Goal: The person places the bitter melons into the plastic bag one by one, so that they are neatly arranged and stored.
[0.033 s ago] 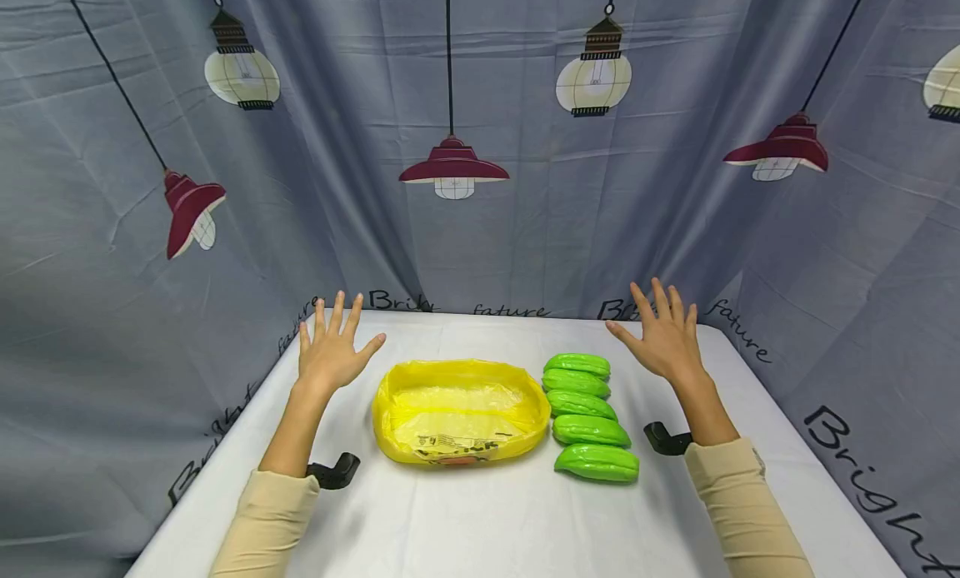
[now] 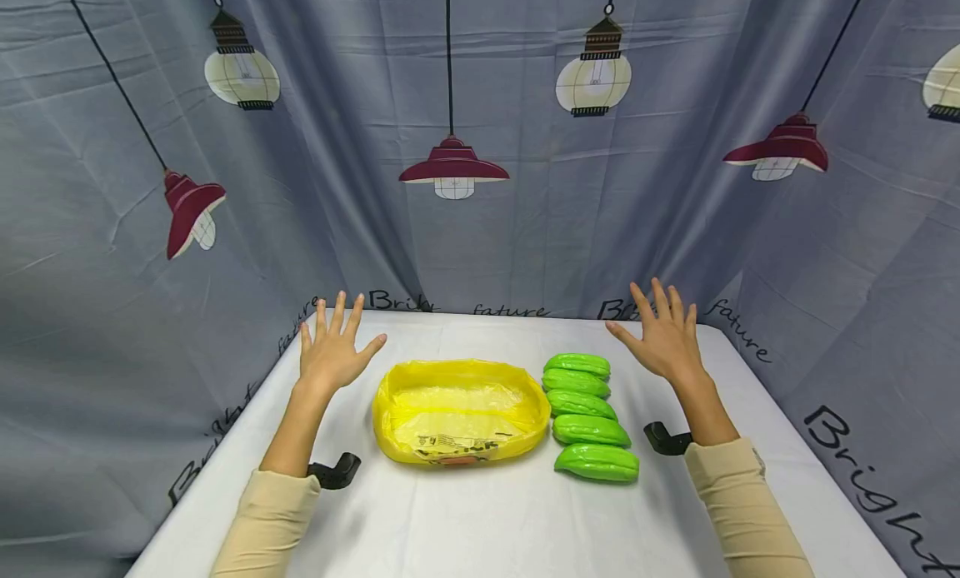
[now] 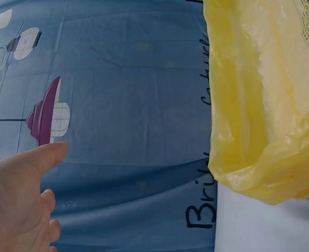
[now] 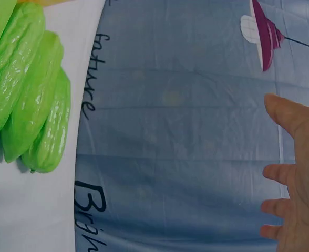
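My left hand (image 2: 330,361) is raised left of a yellow plastic bag (image 2: 390,432), fingers spread and holding nothing. That bag sits on the table with its mouth spread into a wide oval and printing inside. To its right, several ridged green bitter melons (image 2: 596,463) lie in a column running away from me. Beyond them on the right, my right hand (image 2: 663,345) is held up with fingers apart and nothing in it. The left wrist view shows the bag's crinkled side (image 3: 233,121) close by; the right wrist view shows the melons' glossy ribs (image 4: 33,100).
A white cloth (image 2: 480,528) covers the table. Grey-blue curtains (image 2: 510,253) printed with lamps and lettering close in the back and both sides. A black camera mount (image 2: 336,471) juts inward from the left wrist, another mount (image 2: 666,439) from the right.
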A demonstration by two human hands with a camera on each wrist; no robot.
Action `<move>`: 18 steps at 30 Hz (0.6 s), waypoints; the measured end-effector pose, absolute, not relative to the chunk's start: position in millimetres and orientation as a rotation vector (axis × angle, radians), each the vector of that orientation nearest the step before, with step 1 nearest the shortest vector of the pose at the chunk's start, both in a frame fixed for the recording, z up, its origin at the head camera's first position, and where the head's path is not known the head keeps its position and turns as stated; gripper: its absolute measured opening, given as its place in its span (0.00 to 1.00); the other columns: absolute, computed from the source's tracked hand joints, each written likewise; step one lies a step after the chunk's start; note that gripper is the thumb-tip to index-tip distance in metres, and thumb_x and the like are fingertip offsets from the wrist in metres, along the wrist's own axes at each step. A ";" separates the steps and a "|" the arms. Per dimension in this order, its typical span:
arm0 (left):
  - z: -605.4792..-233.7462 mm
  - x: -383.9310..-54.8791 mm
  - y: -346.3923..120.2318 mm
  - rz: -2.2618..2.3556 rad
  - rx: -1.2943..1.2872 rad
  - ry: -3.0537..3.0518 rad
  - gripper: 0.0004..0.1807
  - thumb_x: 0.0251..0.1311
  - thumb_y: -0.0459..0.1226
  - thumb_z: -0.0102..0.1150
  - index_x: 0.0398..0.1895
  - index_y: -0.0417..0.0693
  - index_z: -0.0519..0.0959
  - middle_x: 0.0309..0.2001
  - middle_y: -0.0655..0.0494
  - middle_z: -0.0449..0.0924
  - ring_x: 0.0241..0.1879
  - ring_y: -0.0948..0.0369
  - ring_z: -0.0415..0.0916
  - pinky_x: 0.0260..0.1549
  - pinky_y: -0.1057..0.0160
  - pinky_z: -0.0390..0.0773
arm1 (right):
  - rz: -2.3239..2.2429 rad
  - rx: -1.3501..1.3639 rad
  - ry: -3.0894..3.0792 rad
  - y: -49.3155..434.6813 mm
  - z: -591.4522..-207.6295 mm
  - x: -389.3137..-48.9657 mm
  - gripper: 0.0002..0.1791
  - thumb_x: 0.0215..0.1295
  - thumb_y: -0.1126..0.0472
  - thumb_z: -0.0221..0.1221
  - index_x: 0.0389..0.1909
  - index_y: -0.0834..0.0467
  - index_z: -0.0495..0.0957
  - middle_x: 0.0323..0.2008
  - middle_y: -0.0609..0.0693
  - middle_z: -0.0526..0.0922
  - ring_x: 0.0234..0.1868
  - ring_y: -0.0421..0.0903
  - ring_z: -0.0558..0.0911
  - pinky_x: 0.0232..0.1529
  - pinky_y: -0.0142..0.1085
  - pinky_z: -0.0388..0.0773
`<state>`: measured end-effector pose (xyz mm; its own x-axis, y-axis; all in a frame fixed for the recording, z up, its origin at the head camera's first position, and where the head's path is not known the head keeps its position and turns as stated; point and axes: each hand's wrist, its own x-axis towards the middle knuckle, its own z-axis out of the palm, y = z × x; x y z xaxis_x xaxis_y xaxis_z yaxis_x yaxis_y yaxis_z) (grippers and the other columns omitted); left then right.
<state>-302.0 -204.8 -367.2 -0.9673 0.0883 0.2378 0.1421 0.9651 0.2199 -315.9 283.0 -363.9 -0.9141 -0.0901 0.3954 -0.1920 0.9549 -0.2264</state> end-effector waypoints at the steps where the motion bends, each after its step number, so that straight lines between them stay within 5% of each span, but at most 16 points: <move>1: -367.5 -302.1 -204.7 -0.350 -0.176 -2.887 0.44 0.62 0.63 0.37 0.73 0.56 0.35 0.72 0.47 0.24 0.67 0.47 0.14 0.59 0.36 0.25 | 0.374 0.209 -2.717 282.9 -363.9 -315.3 0.47 0.61 0.33 0.47 0.72 0.54 0.45 0.71 0.64 0.39 0.69 0.63 0.34 0.60 0.65 0.28; 10: -374.2 -294.7 -197.6 -0.513 -0.187 -2.734 0.42 0.63 0.53 0.48 0.74 0.53 0.41 0.71 0.39 0.31 0.68 0.42 0.24 0.61 0.35 0.36 | 0.563 0.295 -2.586 283.4 -362.1 -289.9 0.41 0.64 0.40 0.51 0.70 0.58 0.51 0.67 0.67 0.51 0.66 0.68 0.48 0.60 0.65 0.40; 18: -397.2 -283.1 -191.8 -0.814 -0.184 -2.429 0.35 0.62 0.44 0.53 0.71 0.48 0.54 0.69 0.38 0.47 0.65 0.39 0.48 0.57 0.37 0.56 | 0.812 0.208 -2.341 279.7 -380.2 -258.0 0.28 0.63 0.52 0.58 0.61 0.60 0.67 0.54 0.61 0.73 0.53 0.63 0.70 0.49 0.60 0.62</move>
